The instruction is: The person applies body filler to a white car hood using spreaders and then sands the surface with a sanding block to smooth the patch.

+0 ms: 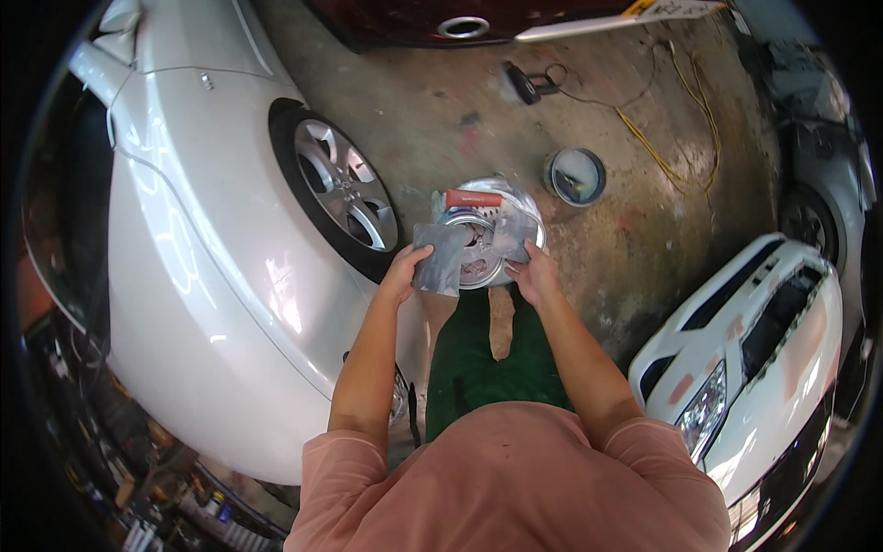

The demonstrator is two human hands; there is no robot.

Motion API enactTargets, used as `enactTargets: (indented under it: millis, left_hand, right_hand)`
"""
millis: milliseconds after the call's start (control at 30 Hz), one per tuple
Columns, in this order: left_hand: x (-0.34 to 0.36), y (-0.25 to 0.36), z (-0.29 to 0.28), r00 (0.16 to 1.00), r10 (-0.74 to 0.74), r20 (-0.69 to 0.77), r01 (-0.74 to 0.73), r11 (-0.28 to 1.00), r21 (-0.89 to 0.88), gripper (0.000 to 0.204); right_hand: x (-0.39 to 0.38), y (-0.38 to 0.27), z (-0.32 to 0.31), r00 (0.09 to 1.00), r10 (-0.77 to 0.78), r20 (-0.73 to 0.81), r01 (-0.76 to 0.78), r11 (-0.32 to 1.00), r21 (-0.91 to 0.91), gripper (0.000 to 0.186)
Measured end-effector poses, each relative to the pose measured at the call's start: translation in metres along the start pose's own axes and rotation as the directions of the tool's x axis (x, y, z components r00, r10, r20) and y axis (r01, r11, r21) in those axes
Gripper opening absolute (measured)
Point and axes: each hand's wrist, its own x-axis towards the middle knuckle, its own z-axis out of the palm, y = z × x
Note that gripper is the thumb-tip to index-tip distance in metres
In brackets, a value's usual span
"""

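Note:
My left hand (403, 274) is closed on the edge of a grey sheet that looks like sandpaper (438, 260), thumb on top. In my right hand (535, 276) is a second, lighter grey sheet (514, 232), pinched near its lower right corner. Both sheets are held apart from each other, over a round, shiny metal stand or container (533, 204) in front of me. A red block (473, 199) lies on the far part of it. Between the sheets, a round metal rim (476, 280) partly shows; what lies inside it is hard to make out.
A silver-white car (212, 239) with its wheel (345, 189) stands close on my left. Ahead right are a bucket of cloudy water (552, 175), a black corded tool (524, 83) and a yellow cable (676, 175). A white bumper (791, 340) lies at right; a dark red car (395, 23) stands ahead.

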Motion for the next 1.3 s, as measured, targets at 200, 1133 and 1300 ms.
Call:
enactTargets:
  millis: [200,1133,1300]
  left_hand:
    - [0.016,-0.020,-0.007,0.998,0.033,0.046,-0.039,0.988,0.146,0.047]
    - [-0.044,-0.099,0.008,0.994,0.103,0.045,-0.090,0.969,-0.231,0.044]
    - [-0.062,-0.089,-0.011,0.998,0.029,0.051,-0.033,0.997,0.072,0.043]
  right_hand:
    - [0.011,0.011,0.003,0.997,-0.071,-0.012,0.069,0.992,-0.101,0.042]
    - [0.056,-0.037,0.097,0.907,-0.265,0.329,0.409,0.362,-0.837,0.048]
    - [0.035,-0.054,0.059,0.868,-0.412,0.276,0.481,0.565,-0.670,0.037]
